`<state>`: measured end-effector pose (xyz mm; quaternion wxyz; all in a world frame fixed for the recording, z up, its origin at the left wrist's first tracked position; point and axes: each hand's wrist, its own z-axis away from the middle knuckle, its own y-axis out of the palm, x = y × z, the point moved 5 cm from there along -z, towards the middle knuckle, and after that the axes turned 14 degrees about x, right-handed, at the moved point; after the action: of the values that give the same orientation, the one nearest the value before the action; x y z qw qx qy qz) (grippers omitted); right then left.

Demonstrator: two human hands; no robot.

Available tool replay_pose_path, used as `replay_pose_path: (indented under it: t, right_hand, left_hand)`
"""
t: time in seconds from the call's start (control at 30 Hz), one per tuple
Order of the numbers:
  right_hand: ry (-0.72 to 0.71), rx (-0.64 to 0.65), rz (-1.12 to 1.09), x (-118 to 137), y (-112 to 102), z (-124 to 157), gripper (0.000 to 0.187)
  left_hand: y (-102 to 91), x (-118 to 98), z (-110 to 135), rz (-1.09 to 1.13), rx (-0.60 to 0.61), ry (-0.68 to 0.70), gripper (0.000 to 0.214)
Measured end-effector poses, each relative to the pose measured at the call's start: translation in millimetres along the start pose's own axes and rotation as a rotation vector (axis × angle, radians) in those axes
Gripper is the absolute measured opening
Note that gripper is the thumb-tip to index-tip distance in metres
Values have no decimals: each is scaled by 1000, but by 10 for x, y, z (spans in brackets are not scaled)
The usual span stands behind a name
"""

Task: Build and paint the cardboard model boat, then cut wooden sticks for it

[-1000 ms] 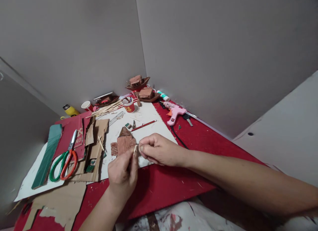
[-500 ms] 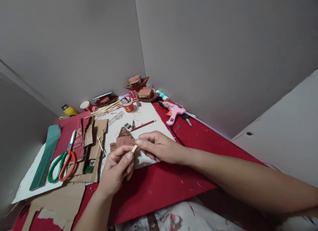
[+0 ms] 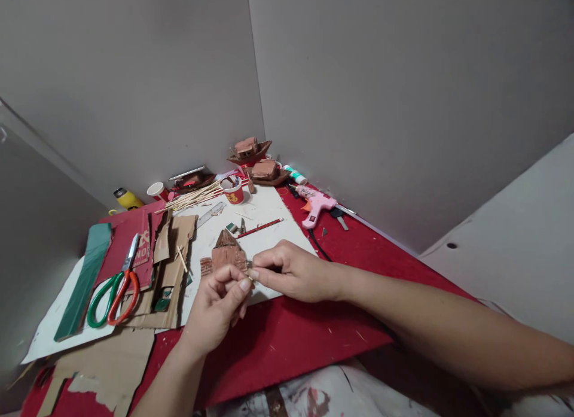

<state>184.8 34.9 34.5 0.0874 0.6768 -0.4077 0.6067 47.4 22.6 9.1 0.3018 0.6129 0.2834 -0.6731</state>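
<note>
Between the fingertips of both hands is a short pale strip of wood (image 3: 250,278), mostly hidden by the fingers. My left hand (image 3: 216,308) pinches one end with thumb and forefinger. My right hand (image 3: 296,274) closes on the other end, its thumb almost touching the left one. Just behind the hands lies a brown model house piece (image 3: 225,255) with a pointed roof, partly covered by the left fingers. A white sheet (image 3: 269,246) is under it.
Scissors (image 3: 119,297) lie on torn cardboard (image 3: 179,279) to the left. A pink glue gun (image 3: 319,204) rests at right. Behind are a pencil (image 3: 260,227), a paper cup (image 3: 234,194), bamboo sticks (image 3: 192,197) and brown model boats (image 3: 268,170). Red cloth (image 3: 296,339) covers the table.
The fingertips have come closer together and slightly to the right, so less of the wood strip shows. More of the model house is uncovered.
</note>
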Motion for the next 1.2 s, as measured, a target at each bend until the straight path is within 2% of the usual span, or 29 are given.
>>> replay_pose_path:
  t: [0.2,0.3,0.47,0.6,0.7,0.9,0.97,1.07,1.2]
  right_hand:
    - [17,-57,-126,0,-85,27,37]
    - [55,-104,-219,-33,-164,55,41]
    - [116,-139,-323,-99,-186,46,44]
    - [154,-136,-361,-150,-150,22,45]
    - [155,-186,-334,-161,-164,37,44]
    - [107,-321,-259,-116,-195,82,45]
    - [96,-370,-262,-110,-219,99,44]
    - [71,-486,-263,-119,-305,148,42]
    - [42,-585,-272,-167,-396,202,39]
  left_hand:
    - [-38,-4,10,80,-47,-22,30]
    - [-89,-42,20,140,-93,11,32]
    - [-140,-100,47,162,-180,100,24]
    - [-156,-122,81,92,-256,150,16]
    - [-127,-119,78,65,-211,131,16]
    - [-32,-65,57,211,42,72,22]
    - [-23,-48,64,259,93,66,21]
    - [-67,-47,79,276,54,66,16]
    - [-146,-97,89,242,-77,95,17]
